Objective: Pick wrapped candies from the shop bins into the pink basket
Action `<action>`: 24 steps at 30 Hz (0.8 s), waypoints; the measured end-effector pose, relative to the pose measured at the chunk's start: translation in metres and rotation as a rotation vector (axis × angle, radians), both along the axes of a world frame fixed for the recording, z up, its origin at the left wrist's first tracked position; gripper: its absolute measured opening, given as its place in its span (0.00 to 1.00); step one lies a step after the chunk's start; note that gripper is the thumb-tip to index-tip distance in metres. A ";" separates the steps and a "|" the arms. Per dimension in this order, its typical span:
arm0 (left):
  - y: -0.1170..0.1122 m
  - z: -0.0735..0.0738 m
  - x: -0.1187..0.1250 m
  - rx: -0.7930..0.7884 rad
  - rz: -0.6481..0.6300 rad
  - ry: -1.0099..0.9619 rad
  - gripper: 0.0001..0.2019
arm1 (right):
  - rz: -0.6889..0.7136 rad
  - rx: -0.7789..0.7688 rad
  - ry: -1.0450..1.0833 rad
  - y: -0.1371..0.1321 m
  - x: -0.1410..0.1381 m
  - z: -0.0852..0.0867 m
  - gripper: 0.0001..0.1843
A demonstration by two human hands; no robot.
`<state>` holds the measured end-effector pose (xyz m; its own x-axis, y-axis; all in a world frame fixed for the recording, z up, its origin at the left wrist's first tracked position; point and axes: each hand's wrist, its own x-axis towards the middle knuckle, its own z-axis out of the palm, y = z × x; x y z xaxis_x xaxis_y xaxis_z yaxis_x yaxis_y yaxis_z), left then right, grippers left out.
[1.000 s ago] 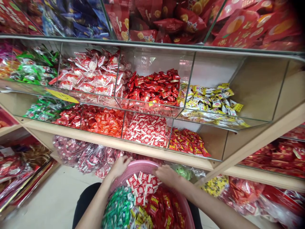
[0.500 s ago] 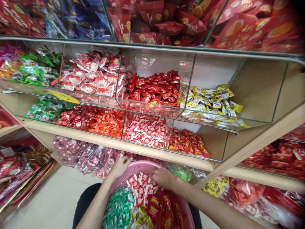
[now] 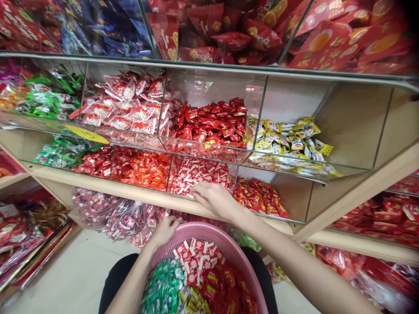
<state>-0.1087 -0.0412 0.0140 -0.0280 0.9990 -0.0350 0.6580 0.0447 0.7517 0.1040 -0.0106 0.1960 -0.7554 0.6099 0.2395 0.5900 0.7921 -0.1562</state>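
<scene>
My left hand point(image 3: 166, 229) grips the far rim of a pink plastic basket point(image 3: 225, 244) that rests in front of me. The basket holds green, red-and-white, red and yellow wrapped candies point(image 3: 195, 261). My right hand point(image 3: 214, 199) is stretched over the shelf's front edge at the glass bin of red-and-white candies point(image 3: 200, 172). Its fingers curl downward and close together, palm down, so whatever is under them is hidden.
Glass-divided bins on a wooden shelf hold orange candies point(image 3: 147, 168), red candies point(image 3: 260, 196), and above them white-red point(image 3: 131, 102), dark red point(image 3: 212, 122) and yellow sweets point(image 3: 288, 137). Clear bags of candy point(image 3: 114, 213) hang under the shelf. Pale floor lies at the lower left.
My right hand has left the red-and-white candies in the basket and risen forward to the matching shelf bin. My left hand has stayed on the basket rim.
</scene>
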 end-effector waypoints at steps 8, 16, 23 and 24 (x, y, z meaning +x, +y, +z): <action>0.000 -0.001 -0.002 0.011 -0.004 0.002 0.20 | -0.399 -0.099 -0.323 0.043 -0.022 -0.011 0.16; 0.002 0.000 -0.001 -0.007 -0.015 0.003 0.19 | -0.357 -0.135 -0.349 0.043 -0.031 -0.008 0.16; 0.001 0.001 0.000 -0.012 -0.018 0.001 0.18 | -0.366 -0.228 -0.374 0.047 -0.026 -0.008 0.15; 0.001 0.001 0.000 -0.013 -0.017 0.001 0.18 | -0.374 -0.236 -0.374 0.047 -0.026 -0.008 0.16</action>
<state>-0.1089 -0.0405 0.0146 -0.0110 0.9988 -0.0478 0.6598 0.0431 0.7502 0.0784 0.0362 0.1882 -0.4857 0.8560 -0.1773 0.8721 0.4885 -0.0305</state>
